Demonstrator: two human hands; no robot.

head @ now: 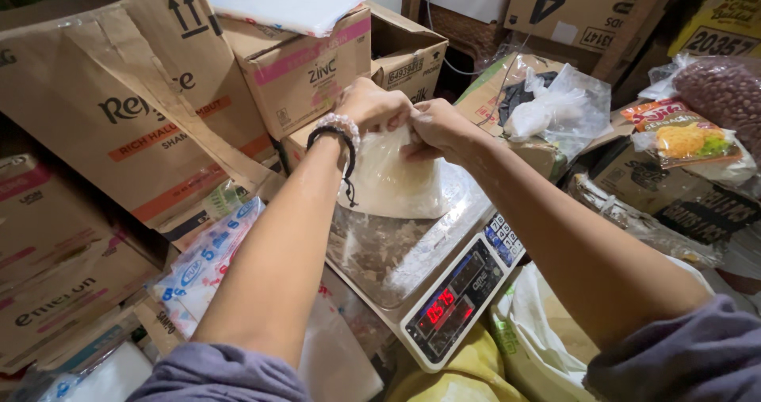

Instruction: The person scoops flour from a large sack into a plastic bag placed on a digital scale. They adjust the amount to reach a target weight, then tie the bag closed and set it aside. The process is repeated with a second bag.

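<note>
Both grips are closed on the top of a small clear plastic bag [394, 181] filled with a white granular stuff: the left hand [371, 105] pinches the bag's mouth from the 9 o'clock side, the right hand [436, 127] from the 3 o'clock side, fingertips almost touching each other above it. The bag stands upright with its bottom resting on the steel pan of a digital scale [412, 271], near the pan's far edge at 12 o'clock. On the left wrist sit a white bead bracelet [341, 124] and a black cord band [336, 138]. The scale's front panel, with red lit digits and a keypad, faces 5 o'clock.

Just past the hands, at 12 o'clock, stand stacked cardboard boxes [305, 73], with a flat white packet [281, 1] lying on the top one. At 9 o'clock a large torn carton [119, 109] leans, and below it lies a blue-and-white printed pack [202, 263]. At 2 o'clock is a crumpled clear bag [559, 105]; at 3 o'clock an orange snack packet [682, 136] and a bag of brown beans [725, 93]. At 6 o'clock, beneath the scale, a yellow sack [460, 374] shows.
</note>
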